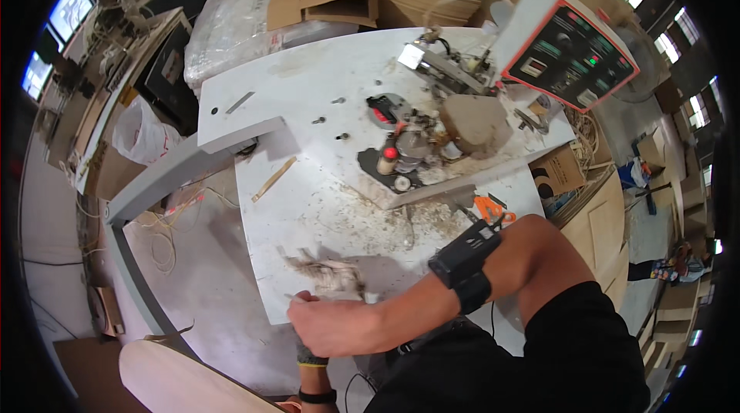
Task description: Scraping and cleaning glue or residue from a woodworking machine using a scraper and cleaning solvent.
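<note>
A pale, debris-strewn surface [266,240] carries a dusty white machine with a grey arm [297,78]. At the surface's near edge, the person's bare right hand [333,327] crosses over the left hand [308,350]. The right fingers curl downward, but whether they grip anything is hidden; the left fingers are covered, so their state cannot be told.

Just beyond the right hand lies a soiled, whitish, crumpled fabric piece [333,276], apparently a work glove. Its long axis slants from upper left to lower right, narrow finger-like ends toward upper left, the broader body toward the hands. It should be light, limp, hard to damage and not slippery; the broader body looks the best place to hold.

On the left hand is a smaller-looking dark grey fabric glove with a yellow cuff edge [312,364], its cuff toward the person, likely soft and stretchy, best held there.
</note>
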`<act>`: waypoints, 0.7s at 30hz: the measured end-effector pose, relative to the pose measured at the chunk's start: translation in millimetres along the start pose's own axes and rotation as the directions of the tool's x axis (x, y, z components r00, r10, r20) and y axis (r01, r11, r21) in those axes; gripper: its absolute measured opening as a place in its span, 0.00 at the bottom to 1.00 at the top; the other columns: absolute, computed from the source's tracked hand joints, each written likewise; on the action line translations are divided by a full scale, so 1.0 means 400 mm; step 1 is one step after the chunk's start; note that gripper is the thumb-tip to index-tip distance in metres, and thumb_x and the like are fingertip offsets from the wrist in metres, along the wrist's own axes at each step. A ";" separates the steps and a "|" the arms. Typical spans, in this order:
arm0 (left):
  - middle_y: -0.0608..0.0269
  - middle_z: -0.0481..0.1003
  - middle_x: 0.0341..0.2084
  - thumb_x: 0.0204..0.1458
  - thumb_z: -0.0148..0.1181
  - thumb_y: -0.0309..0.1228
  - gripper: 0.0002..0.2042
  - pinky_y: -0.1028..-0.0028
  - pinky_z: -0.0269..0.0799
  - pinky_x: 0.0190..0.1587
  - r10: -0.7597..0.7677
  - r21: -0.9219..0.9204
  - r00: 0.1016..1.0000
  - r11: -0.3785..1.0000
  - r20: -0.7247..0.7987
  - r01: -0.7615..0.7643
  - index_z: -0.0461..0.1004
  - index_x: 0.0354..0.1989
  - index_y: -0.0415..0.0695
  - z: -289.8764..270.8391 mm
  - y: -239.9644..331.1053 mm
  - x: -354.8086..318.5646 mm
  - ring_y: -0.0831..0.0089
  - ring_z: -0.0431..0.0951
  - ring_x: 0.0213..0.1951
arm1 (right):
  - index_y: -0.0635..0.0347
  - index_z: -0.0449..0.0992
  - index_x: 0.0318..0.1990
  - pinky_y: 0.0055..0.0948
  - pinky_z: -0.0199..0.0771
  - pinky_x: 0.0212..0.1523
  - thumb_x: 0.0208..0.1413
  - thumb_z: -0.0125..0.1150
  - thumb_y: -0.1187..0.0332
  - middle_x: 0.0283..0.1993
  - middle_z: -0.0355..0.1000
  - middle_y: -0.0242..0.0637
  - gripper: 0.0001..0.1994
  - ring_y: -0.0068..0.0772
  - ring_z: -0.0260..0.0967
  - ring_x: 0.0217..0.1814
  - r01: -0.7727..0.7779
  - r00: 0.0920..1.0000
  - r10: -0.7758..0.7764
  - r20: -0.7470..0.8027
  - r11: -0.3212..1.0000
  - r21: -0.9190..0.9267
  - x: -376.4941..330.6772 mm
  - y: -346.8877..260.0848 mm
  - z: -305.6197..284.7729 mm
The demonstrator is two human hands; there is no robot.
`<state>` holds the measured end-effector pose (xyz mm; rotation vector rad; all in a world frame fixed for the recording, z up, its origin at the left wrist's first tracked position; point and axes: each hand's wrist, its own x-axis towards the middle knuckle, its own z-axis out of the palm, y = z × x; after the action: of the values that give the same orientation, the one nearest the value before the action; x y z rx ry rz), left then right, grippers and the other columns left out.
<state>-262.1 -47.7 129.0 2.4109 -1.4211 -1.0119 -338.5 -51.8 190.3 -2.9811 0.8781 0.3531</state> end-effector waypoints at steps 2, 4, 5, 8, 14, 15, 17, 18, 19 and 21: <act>0.61 0.75 0.34 0.55 0.54 0.27 0.10 0.67 0.73 0.39 0.114 -0.106 0.993 0.988 -0.012 -0.115 0.71 0.46 0.45 0.086 -0.060 -0.060 0.66 0.77 0.38 | 0.60 0.67 0.46 0.33 0.70 0.38 0.46 0.67 0.61 0.36 0.74 0.40 0.22 0.39 0.71 0.36 -0.022 0.999 0.021 -0.029 0.998 -0.054 -0.136 -0.026 0.002; 0.61 0.72 0.35 0.54 0.57 0.28 0.14 0.67 0.71 0.40 0.370 -0.509 0.906 0.831 0.205 -0.224 0.68 0.49 0.42 0.189 -0.227 0.021 0.67 0.73 0.39 | 0.57 0.71 0.38 0.32 0.67 0.38 0.45 0.65 0.62 0.32 0.75 0.36 0.15 0.36 0.71 0.36 -0.022 0.999 0.019 -0.046 0.996 -0.082 -0.236 -0.046 -0.003; 0.60 0.71 0.37 0.52 0.60 0.29 0.17 0.67 0.71 0.42 0.528 -0.453 0.741 0.826 0.415 -0.335 0.67 0.50 0.42 0.257 -0.278 0.065 0.67 0.73 0.40 | 0.55 0.74 0.35 0.32 0.66 0.38 0.44 0.65 0.63 0.31 0.75 0.34 0.11 0.35 0.71 0.36 -0.036 0.998 0.031 -0.050 0.993 -0.110 -0.288 -0.054 -0.010; 0.59 0.67 0.46 0.53 0.60 0.32 0.23 0.67 0.67 0.49 0.645 -0.551 0.310 0.761 0.699 -0.341 0.62 0.55 0.42 0.360 -0.306 0.042 0.66 0.69 0.47 | 0.50 0.80 0.24 0.31 0.62 0.37 0.42 0.62 0.65 0.25 0.75 0.28 0.04 0.31 0.71 0.35 -0.084 0.994 0.070 -0.085 0.981 -0.177 -0.425 -0.060 -0.032; 0.58 0.56 0.66 0.63 0.48 0.35 0.27 0.69 0.54 0.67 0.770 -0.769 0.015 0.638 0.638 -0.046 0.48 0.69 0.44 0.513 -0.251 -0.028 0.65 0.58 0.65 | 0.59 0.77 0.26 0.26 0.61 0.40 0.46 0.59 0.67 0.26 0.70 0.27 0.06 0.29 0.66 0.36 -0.227 0.971 0.228 -0.075 0.974 0.028 -0.592 -0.055 -0.200; 0.58 0.56 0.66 0.63 0.48 0.35 0.27 0.69 0.54 0.67 0.771 -0.771 -0.003 0.636 0.636 -0.043 0.48 0.69 0.44 0.516 -0.239 -0.029 0.65 0.58 0.65 | 0.59 0.77 0.26 0.26 0.61 0.40 0.46 0.59 0.67 0.26 0.70 0.27 0.06 0.29 0.66 0.36 -0.242 0.968 0.243 -0.065 0.970 0.024 -0.598 -0.058 -0.213; 0.58 0.57 0.65 0.63 0.48 0.34 0.27 0.67 0.54 0.67 0.799 -0.728 -0.079 0.496 0.597 -0.474 0.49 0.69 0.43 0.505 -0.210 -0.029 0.65 0.60 0.64 | 0.61 0.76 0.28 0.24 0.61 0.40 0.45 0.59 0.68 0.27 0.69 0.28 0.06 0.28 0.66 0.37 -0.303 0.951 0.303 -0.067 0.953 0.009 -0.594 -0.062 -0.242; 0.59 0.58 0.65 0.63 0.48 0.34 0.27 0.67 0.55 0.67 0.806 -0.656 -0.117 0.377 0.580 -0.654 0.49 0.69 0.43 0.491 -0.193 -0.029 0.65 0.60 0.64 | 0.61 0.76 0.28 0.24 0.61 0.40 0.45 0.59 0.68 0.27 0.69 0.28 0.06 0.28 0.66 0.37 -0.308 0.950 0.307 -0.055 0.952 0.003 -0.590 -0.062 -0.258; 0.59 0.59 0.65 0.63 0.48 0.34 0.27 0.66 0.55 0.67 0.810 -0.553 -0.153 0.235 0.567 -0.799 0.49 0.68 0.43 0.477 -0.178 -0.026 0.65 0.61 0.63 | 0.61 0.76 0.28 0.25 0.60 0.39 0.45 0.59 0.68 0.27 0.69 0.28 0.06 0.28 0.66 0.37 -0.320 0.947 0.320 -0.038 0.947 -0.006 -0.584 -0.062 -0.276; 0.59 0.60 0.64 0.63 0.48 0.34 0.27 0.65 0.55 0.66 0.812 -0.432 -0.189 0.085 0.553 -0.898 0.49 0.68 0.43 0.393 -0.098 -0.082 0.65 0.62 0.63 | 0.60 0.75 0.29 0.25 0.60 0.39 0.45 0.59 0.68 0.27 0.69 0.29 0.07 0.29 0.65 0.37 -0.329 0.944 0.329 -0.009 0.944 -0.016 -0.574 -0.059 -0.301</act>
<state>-343.1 30.1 7.4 0.2096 -2.7202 -1.3166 -487.9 81.5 356.8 -2.8447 1.3847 0.3574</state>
